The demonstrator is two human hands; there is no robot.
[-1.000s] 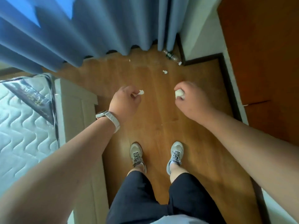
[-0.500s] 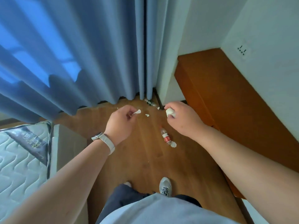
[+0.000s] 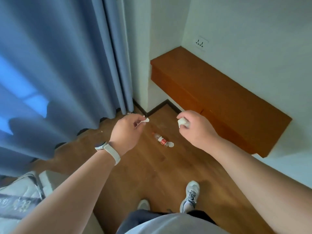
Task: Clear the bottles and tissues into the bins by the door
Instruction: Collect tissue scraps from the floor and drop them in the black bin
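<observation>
My left hand (image 3: 127, 132) pinches a small scrap of white tissue (image 3: 146, 120) between its fingertips. My right hand (image 3: 195, 129) is closed around a crumpled white tissue wad (image 3: 182, 122). Both hands are held out in front of me above the wooden floor. Below and between them a clear plastic bottle with a red label (image 3: 162, 141) lies on its side on the floor, with another white tissue piece (image 3: 171, 145) touching its near end. A second bottle is barely visible at the curtain's foot (image 3: 129, 113), mostly hidden behind my left hand.
Blue curtains (image 3: 59, 73) hang at the left. An orange-brown wall-mounted shelf (image 3: 211, 92) juts out at the right under a wall socket (image 3: 200, 43). A bed with a mattress (image 3: 18, 196) fills the lower left. My shoes (image 3: 190, 196) stand on the wooden floor (image 3: 152, 174).
My view has tilted upward and turned right, bringing the shelf, wall and the labelled bottle into sight. Both hands keep hold of their tissues in the same pose.
</observation>
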